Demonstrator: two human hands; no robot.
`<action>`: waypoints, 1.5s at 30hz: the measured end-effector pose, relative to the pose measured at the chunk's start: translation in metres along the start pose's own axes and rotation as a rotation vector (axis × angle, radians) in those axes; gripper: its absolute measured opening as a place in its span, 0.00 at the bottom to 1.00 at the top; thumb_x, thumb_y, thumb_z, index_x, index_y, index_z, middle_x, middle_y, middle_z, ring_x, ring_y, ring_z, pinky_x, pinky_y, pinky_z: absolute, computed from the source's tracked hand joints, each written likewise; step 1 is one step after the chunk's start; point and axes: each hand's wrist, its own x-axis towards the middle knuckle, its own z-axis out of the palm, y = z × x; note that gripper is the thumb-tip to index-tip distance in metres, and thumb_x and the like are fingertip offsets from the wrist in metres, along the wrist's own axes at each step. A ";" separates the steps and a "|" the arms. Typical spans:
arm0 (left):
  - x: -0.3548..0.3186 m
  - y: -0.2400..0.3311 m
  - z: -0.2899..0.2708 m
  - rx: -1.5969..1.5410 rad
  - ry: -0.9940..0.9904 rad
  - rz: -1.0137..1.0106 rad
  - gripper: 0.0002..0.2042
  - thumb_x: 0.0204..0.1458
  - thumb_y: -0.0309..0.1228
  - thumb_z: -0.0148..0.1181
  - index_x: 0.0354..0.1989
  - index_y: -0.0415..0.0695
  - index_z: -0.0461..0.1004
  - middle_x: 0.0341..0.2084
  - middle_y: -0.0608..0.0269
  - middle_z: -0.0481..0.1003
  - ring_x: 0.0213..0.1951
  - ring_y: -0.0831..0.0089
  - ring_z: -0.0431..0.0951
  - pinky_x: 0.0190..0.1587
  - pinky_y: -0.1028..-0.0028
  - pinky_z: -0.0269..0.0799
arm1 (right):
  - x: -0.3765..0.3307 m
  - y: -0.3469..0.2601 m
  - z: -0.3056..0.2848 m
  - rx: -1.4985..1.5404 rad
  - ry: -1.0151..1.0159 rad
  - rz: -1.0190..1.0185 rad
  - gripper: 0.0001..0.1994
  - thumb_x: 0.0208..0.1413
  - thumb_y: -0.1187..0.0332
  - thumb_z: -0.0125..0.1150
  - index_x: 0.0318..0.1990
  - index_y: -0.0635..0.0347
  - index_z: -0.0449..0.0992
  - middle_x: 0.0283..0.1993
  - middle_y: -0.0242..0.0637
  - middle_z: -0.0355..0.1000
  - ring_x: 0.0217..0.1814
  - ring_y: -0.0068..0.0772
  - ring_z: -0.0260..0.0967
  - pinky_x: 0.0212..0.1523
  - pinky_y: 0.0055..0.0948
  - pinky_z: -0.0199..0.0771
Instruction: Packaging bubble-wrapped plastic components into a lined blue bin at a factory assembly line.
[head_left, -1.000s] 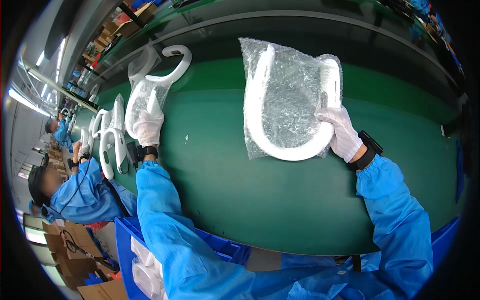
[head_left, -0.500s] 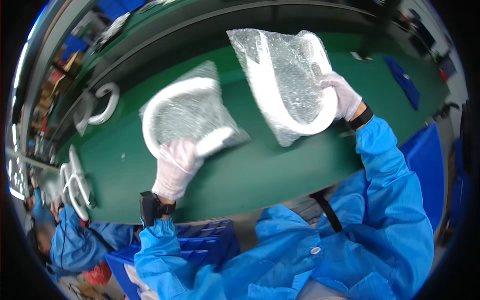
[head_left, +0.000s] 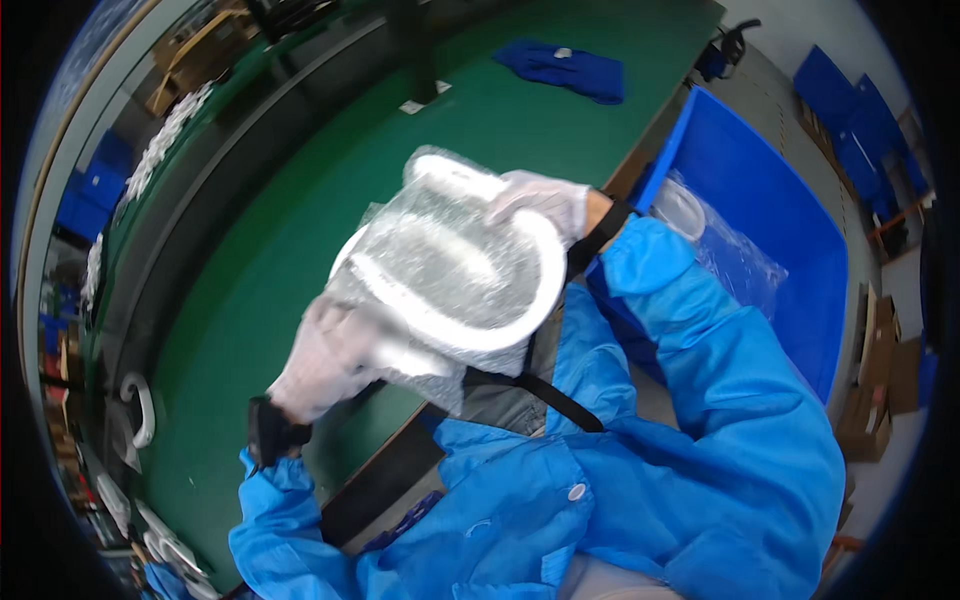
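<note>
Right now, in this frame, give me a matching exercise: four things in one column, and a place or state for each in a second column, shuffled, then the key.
Things
1. bagged white curved parts
2. blue bin
3. blue cloth
4. bare white curved part

Places or states
A. lying on the green table's far end
B. held between the left hand and right hand
C. on the table at the picture's left edge
D. standing to the person's right, a bagged part inside

Pairs: 1-B, 2-D, 3-A, 4-C

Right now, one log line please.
left hand: grips bagged parts | right hand: grips same | over green table | blue bin right
</note>
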 end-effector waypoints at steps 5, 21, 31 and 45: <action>0.011 -0.022 0.025 -0.444 0.475 -0.690 0.28 0.46 0.39 0.63 0.55 0.38 0.68 0.53 0.49 0.68 0.58 0.48 0.64 0.60 0.59 0.61 | -0.005 0.023 -0.002 -1.045 -0.068 -0.895 0.11 0.56 0.70 0.57 0.44 0.64 0.76 0.44 0.44 0.74 0.50 0.38 0.70 0.53 0.34 0.70; 0.035 -0.087 0.066 -0.225 0.446 -0.674 0.07 0.53 0.24 0.53 0.35 0.34 0.76 0.28 0.47 0.77 0.30 0.57 0.78 0.37 0.67 0.72 | 0.012 0.027 0.032 -0.491 0.317 -0.015 0.12 0.51 0.65 0.60 0.39 0.64 0.78 0.33 0.35 0.76 0.32 0.28 0.73 0.34 0.31 0.75; 0.038 -0.033 0.062 -0.086 0.918 -1.084 0.21 0.57 0.42 0.56 0.52 0.38 0.69 0.41 0.51 0.75 0.39 0.63 0.76 0.45 0.66 0.71 | 0.047 0.019 0.052 -1.469 0.622 0.035 0.34 0.59 0.43 0.46 0.30 0.80 0.66 0.26 0.61 0.68 0.30 0.55 0.71 0.33 0.42 0.72; 0.054 0.057 0.041 -0.115 0.307 -1.543 0.43 0.41 0.64 0.61 0.39 0.23 0.70 0.32 0.32 0.76 0.40 0.42 0.77 0.44 0.58 0.73 | 0.069 0.024 0.048 -1.736 0.497 -0.021 0.43 0.44 0.28 0.50 0.31 0.72 0.79 0.28 0.58 0.74 0.31 0.55 0.74 0.36 0.44 0.74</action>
